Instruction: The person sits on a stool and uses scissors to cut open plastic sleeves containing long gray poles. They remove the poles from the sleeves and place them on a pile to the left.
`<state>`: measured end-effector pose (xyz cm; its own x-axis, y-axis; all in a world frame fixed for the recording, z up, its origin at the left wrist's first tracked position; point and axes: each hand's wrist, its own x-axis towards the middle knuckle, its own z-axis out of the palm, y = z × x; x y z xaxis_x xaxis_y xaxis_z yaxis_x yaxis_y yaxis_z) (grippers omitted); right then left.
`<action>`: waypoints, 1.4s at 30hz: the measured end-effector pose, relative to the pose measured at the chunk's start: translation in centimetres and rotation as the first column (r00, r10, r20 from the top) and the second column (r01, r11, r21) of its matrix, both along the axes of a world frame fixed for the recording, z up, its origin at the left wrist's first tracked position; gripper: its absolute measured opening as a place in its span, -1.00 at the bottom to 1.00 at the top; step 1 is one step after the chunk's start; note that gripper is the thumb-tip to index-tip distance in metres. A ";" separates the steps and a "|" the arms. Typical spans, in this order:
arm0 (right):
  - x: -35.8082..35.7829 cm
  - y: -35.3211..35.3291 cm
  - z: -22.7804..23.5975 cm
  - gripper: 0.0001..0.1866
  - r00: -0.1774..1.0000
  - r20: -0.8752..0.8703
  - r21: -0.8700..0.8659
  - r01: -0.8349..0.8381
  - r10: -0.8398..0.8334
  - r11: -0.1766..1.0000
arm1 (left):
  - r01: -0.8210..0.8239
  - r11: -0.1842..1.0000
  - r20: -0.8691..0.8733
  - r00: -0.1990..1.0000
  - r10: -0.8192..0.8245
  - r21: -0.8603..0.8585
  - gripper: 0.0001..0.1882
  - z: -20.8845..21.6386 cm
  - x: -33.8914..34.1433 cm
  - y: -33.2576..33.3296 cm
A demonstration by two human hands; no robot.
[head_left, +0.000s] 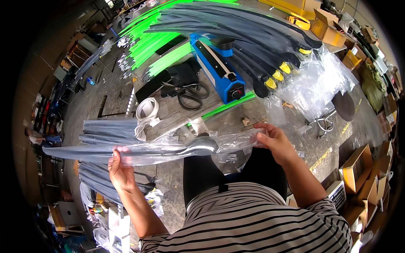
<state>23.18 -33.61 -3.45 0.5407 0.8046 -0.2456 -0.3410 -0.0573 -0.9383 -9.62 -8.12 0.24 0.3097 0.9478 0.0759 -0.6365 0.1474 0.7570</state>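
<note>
Here we grip the long grey blade in its clear plastic sleeve level: left hand & right hand pinch opposite ends so it won't sag.

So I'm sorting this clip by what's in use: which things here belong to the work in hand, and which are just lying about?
In hand:
- long grey blade inside a clear plastic sleeve
- left hand gripping the sleeve
- right hand gripping its other end

Lying about:
- blue heat sealer
- black scissors
- tape roll
- cardboard boxes
</note>
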 end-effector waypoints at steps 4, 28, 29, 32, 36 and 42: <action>1.5 0.1 0.1 -0.87 0.952 0.066 0.296 0.267 -0.298 0.917 | -0.015 1.000 -0.016 1.000 0.015 -0.008 -0.82 -0.6 -1.2 0.5; 2.4 5.1 5.9 -0.78 0.961 -0.051 0.229 0.277 -0.273 0.933 | -0.147 0.988 0.026 0.989 0.148 -0.044 -0.89 -0.2 0.7 1.2; 3.2 5.5 5.8 -0.80 0.974 0.011 0.222 0.220 -0.228 0.950 | -0.169 0.984 0.031 0.985 0.171 -0.059 -0.88 -0.4 0.7 1.8; 4.7 7.4 6.4 -0.92 0.916 0.260 0.261 0.236 -0.304 0.936 | -0.129 0.991 0.037 0.991 0.130 -0.019 -0.88 -0.4 1.6 2.9; 8.3 10.4 6.5 -0.92 0.609 0.667 0.289 0.320 -0.430 0.902 | -0.165 0.986 0.040 0.985 0.166 -0.030 -0.85 0.6 5.4 3.9; 12.3 14.1 7.7 -0.88 0.128 0.918 0.305 0.382 -0.377 0.872 | -0.220 0.972 -0.018 0.975 0.219 -0.077 -0.89 0.2 10.5 6.3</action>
